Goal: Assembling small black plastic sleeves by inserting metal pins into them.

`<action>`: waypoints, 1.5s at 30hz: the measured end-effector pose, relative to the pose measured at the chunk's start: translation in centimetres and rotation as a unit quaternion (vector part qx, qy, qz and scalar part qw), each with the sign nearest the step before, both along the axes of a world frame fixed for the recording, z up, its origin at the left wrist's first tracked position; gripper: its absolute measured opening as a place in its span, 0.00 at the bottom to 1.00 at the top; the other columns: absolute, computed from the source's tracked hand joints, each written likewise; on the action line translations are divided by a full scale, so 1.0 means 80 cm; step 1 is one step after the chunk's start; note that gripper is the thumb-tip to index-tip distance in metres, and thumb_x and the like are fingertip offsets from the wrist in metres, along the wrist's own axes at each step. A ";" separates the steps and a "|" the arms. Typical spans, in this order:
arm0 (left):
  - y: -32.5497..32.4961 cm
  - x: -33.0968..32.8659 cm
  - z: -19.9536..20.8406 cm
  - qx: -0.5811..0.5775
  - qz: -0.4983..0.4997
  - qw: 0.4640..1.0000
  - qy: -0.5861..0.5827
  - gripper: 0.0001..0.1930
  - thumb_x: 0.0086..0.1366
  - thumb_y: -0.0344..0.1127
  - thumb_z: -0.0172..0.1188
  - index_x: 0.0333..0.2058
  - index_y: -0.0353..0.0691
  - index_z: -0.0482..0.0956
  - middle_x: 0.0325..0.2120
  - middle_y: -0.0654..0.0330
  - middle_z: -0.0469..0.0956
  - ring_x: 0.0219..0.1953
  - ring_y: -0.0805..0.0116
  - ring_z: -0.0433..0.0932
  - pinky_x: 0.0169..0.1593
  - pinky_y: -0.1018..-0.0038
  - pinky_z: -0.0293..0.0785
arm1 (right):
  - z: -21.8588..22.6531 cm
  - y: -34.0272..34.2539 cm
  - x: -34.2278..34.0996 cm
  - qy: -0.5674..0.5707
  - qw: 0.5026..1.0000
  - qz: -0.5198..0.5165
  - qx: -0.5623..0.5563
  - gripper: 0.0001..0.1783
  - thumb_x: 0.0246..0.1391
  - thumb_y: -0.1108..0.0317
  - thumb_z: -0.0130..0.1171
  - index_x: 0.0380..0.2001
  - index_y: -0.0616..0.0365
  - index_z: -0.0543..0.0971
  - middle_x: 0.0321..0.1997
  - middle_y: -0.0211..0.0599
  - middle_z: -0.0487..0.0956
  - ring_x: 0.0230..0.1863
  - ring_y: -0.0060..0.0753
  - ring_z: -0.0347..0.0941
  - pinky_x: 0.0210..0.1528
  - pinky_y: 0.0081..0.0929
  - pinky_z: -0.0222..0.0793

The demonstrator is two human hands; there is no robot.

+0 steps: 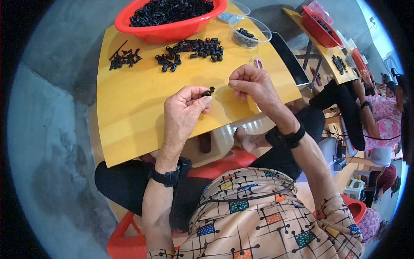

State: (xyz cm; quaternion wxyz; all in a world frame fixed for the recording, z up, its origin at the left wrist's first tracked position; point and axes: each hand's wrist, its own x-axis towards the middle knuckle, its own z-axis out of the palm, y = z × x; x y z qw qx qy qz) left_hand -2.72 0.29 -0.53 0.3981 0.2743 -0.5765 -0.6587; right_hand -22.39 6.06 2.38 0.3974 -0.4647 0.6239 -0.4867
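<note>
My left hand (184,110) is closed over the near part of the yellow table, pinching a small black plastic piece (208,93) between thumb and fingers. A knobbed end of the piece sticks out past the fingertips. To its right, slightly apart, my right hand (254,84) is raised with thumb and forefinger pressed together. Whatever lies in that pinch is too small to make out. Beyond both hands lies a loose spread of short black cylindrical parts (196,48). A heap of smaller, thinner black pieces (124,58) sits at the left.
A red basin (170,32) full of black parts stands at the table's far edge. Right of it are a clear bowl (264,33) with black parts and another clear bowl (242,7). A pink-handled tool (258,63) lies near my right hand. People work at a second table (345,77).
</note>
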 end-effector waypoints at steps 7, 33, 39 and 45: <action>0.009 0.002 0.006 0.012 -0.017 0.999 -0.024 0.07 0.57 0.25 0.59 0.35 0.30 0.76 0.25 0.61 0.78 0.25 0.79 0.76 0.30 0.84 0.74 | -0.007 0.025 0.039 -0.288 0.958 -0.017 0.005 0.03 0.52 0.72 0.56 0.31 0.56 0.75 0.28 0.26 0.77 0.23 0.13 0.69 0.24 0.10 0.62; 0.021 0.008 0.006 0.012 -0.032 0.997 -0.063 0.07 0.53 0.23 0.62 0.32 0.30 0.77 0.22 0.61 0.78 0.22 0.80 0.75 0.26 0.84 0.74 | -0.011 0.028 0.046 -0.079 0.996 0.040 -0.008 0.05 0.46 0.75 0.62 0.30 0.58 0.79 0.25 0.25 0.77 0.26 0.14 0.70 0.31 0.12 0.67; 0.020 0.009 0.003 0.003 -0.035 0.998 -0.059 0.05 0.53 0.23 0.62 0.30 0.31 0.77 0.22 0.61 0.78 0.21 0.81 0.74 0.25 0.84 0.73 | -0.006 0.023 0.046 -0.054 0.996 0.068 -0.005 0.04 0.44 0.74 0.63 0.27 0.59 0.79 0.23 0.25 0.77 0.27 0.13 0.70 0.31 0.13 0.66; 0.019 0.015 0.007 0.015 -0.064 0.995 -0.073 0.05 0.55 0.25 0.60 0.31 0.32 0.77 0.23 0.61 0.78 0.23 0.78 0.76 0.27 0.83 0.74 | 0.007 0.013 0.037 -0.116 0.981 0.138 0.073 0.04 0.44 0.73 0.63 0.25 0.57 0.78 0.24 0.23 0.76 0.25 0.12 0.68 0.28 0.12 0.63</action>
